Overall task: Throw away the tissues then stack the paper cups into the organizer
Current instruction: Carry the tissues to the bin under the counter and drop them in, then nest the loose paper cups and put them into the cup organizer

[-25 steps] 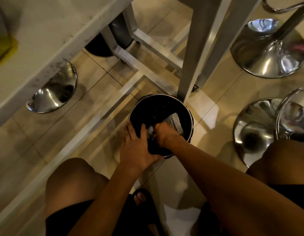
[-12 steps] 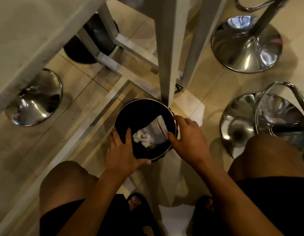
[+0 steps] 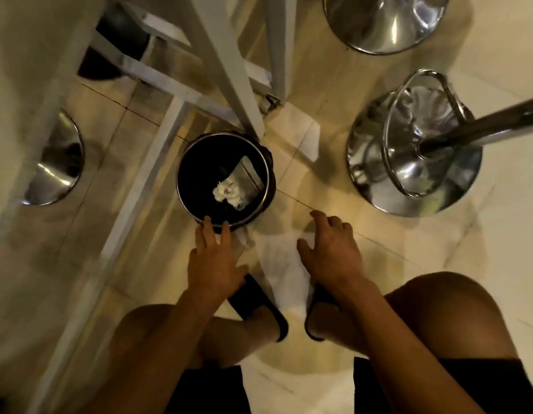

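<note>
Tissues (image 3: 227,191) lay crumpled inside the black bin (image 3: 196,162) on the floor. Your left hand (image 3: 213,259) was spread, fingertips over the bin's near rim; your right hand (image 3: 329,249) hung loose, holding nothing.

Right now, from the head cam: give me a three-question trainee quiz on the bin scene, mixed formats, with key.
1. True or false: the crumpled tissue lies inside the black bin.
2. Multiple choice. The left hand is: A) gripping the tissue, B) open, fingertips at the bin's near rim, C) pinching a paper cup.
3. Fill in: the right hand holds ____.

Key
1. True. The white wad sits in the bin beside a clear wrapper.
2. B. Fingers are straight and hold nothing.
3. Nothing. It is spread open above the floor, right of the bin and apart from it.
</note>
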{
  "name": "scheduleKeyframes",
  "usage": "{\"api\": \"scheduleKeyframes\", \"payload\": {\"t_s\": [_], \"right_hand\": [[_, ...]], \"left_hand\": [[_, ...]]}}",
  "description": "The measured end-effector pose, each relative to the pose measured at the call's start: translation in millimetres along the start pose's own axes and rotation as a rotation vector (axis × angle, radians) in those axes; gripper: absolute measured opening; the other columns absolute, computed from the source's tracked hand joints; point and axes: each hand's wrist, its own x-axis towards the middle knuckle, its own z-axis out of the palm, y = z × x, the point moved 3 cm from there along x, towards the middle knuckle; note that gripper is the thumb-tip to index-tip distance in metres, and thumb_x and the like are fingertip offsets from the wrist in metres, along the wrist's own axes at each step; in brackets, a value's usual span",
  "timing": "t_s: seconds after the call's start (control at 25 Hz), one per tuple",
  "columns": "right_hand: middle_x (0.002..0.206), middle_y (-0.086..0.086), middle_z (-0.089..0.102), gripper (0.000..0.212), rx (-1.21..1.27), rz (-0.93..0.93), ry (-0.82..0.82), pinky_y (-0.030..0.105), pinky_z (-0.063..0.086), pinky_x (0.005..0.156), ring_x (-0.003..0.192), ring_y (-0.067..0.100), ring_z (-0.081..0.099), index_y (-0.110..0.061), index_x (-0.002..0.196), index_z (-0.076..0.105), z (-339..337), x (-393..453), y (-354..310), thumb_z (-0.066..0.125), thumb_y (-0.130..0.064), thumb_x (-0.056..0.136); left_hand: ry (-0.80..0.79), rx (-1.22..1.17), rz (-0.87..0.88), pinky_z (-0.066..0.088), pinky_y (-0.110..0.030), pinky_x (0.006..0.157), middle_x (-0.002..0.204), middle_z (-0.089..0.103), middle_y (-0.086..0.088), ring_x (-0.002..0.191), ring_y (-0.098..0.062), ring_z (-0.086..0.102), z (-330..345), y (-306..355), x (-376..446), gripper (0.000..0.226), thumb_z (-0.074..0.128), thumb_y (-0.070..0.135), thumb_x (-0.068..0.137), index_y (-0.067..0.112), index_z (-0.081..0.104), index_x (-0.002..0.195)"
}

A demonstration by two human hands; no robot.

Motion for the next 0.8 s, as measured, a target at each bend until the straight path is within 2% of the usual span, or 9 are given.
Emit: {"api": "scheduleKeyframes", "payload": {"t_s": [0.16,0.28,0.44,0.68,0.8], "right_hand": [[0.136,0.019,0.054,0.06,-0.048,0.058,-0.055,0.051,0.047,0.097,0.125,0.039,0.045,-0.015,0.143,0.041,-39.6,-78.6,-10.3,0.057,-0.041,0.09],[0.132,0.017,0.056,0.056,-0.1,0.083,-0.082,0.05,0.048,0.095,0.121,0.037,0.048,-0.016,0.138,0.043,-77.6,-128.9,-23.0,0.055,-0.04,0.09],[0.129,0.015,0.056,0.053,-0.103,0.069,-0.042,0.045,0.048,0.09,0.119,0.036,0.047,-0.016,0.137,0.044,-164.7,-188.8,-46.0,0.054,-0.04,0.09],[0.13,0.016,0.056,0.051,-0.132,0.009,0.192,0.044,0.047,0.091,0.12,0.037,0.047,-0.015,0.134,0.048,-308.2,-231.4,-81.6,0.055,-0.041,0.09],[0.125,0.015,0.057,0.046,-0.166,0.021,0.318,0.043,0.047,0.085,0.114,0.036,0.049,-0.016,0.128,0.051,-379.0,-251.5,-110.1,0.054,-0.04,0.09]], "left_hand": [[-0.226,0.004,-0.044,0.03,-0.051,0.114,0.166,0.007,-0.015,0.151,-0.036,0.007,-25.5,25.5,-101.5,0.102,0.067,0.055,0.086,0.02,0.002,0.158],[-0.273,0.01,-0.031,0.033,-0.049,0.111,0.164,0.016,-0.013,0.149,-0.034,0.016,-73.7,49.4,-156.2,0.096,0.062,0.054,0.09,0.02,0.004,0.158],[-0.193,0.077,0.068,0.038,-0.044,0.104,0.155,0.032,-0.012,0.139,-0.031,0.031,-171.2,93.2,-220.9,0.085,0.059,0.047,0.092,0.019,0.012,0.157],[-0.032,0.116,0.224,0.041,-0.049,0.105,0.154,0.034,-0.017,0.138,-0.036,0.034,-321.4,153.2,-270.8,0.081,0.057,0.043,0.093,0.015,0.016,0.156],[0.064,0.13,0.31,0.044,-0.047,0.099,0.143,0.047,-0.016,0.131,-0.035,0.043,-395.8,178.5,-292.4,0.062,0.055,0.043,0.092,0.016,0.037,0.145]]}}
